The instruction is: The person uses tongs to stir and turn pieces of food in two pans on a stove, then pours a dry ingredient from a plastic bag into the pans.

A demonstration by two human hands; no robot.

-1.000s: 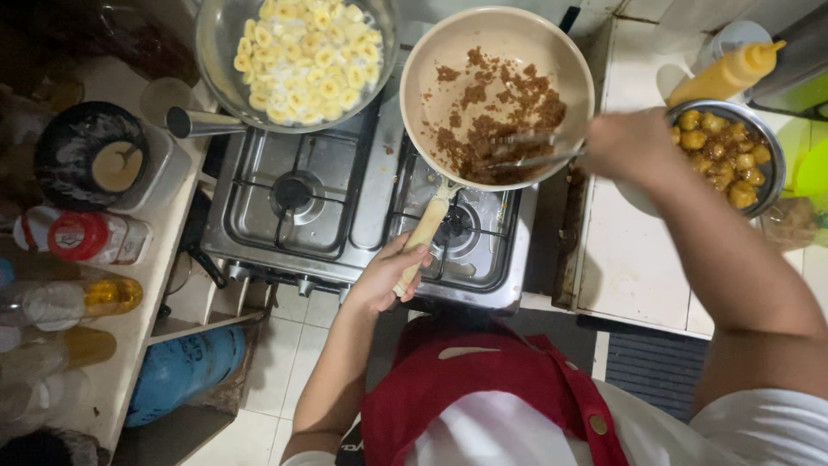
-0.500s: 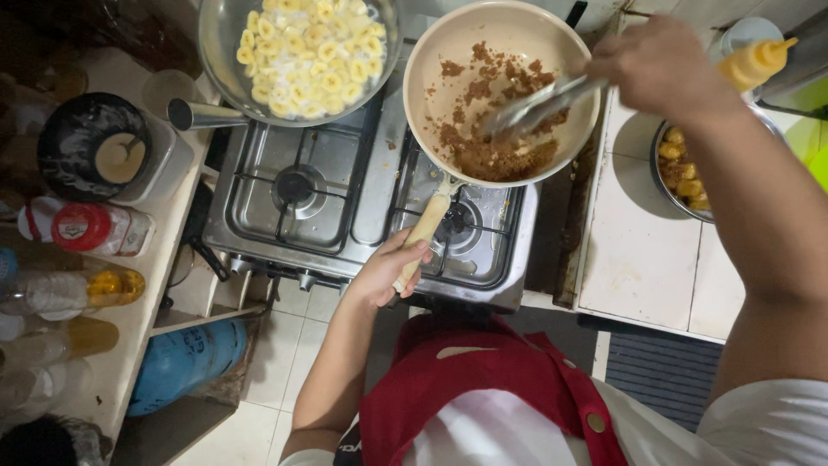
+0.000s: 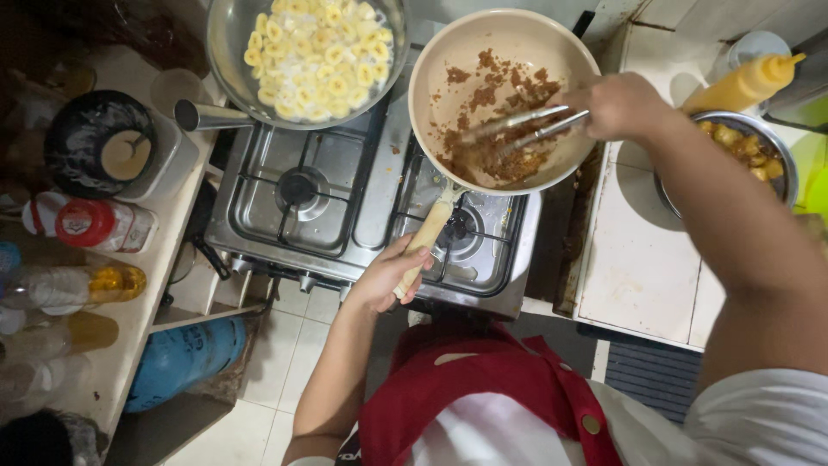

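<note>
Two pans stand at the stove (image 3: 345, 198), which has two burners. The cream-coloured pan (image 3: 503, 39) sits over the right-hand burner and holds one patch of brown crumbly food (image 3: 487, 160) spread across its bottom. Its single pale wooden handle (image 3: 429, 233) points down toward the person, and the left hand (image 3: 388, 274) has its fingers clenched round the end of it.

The right hand (image 3: 617, 105) reaches in over the pan's rim, fingers grasping one pair of metal tongs (image 3: 522, 131); the two tong arms lie close together with their tips down in the brown food.

The second pan, a steel one (image 3: 226, 52), hangs over the far left of the stove and is heaped with pale yellow slices (image 3: 319, 56), too many to count. Its one metal handle (image 3: 207, 115) sticks out to the left.

On the white tiled table (image 3: 634, 259) to the right there is one metal bowl (image 3: 780, 168) of golden-brown pieces and, just beyond it, one yellow squeeze bottle (image 3: 742, 84). On the shelf to the left I count one red-capped jar (image 3: 90, 224), one clear bottle of yellow liquid (image 3: 78, 285), and one dark round container (image 3: 99, 142). One blue gas cylinder (image 3: 185, 358) stands on the floor below.
</note>
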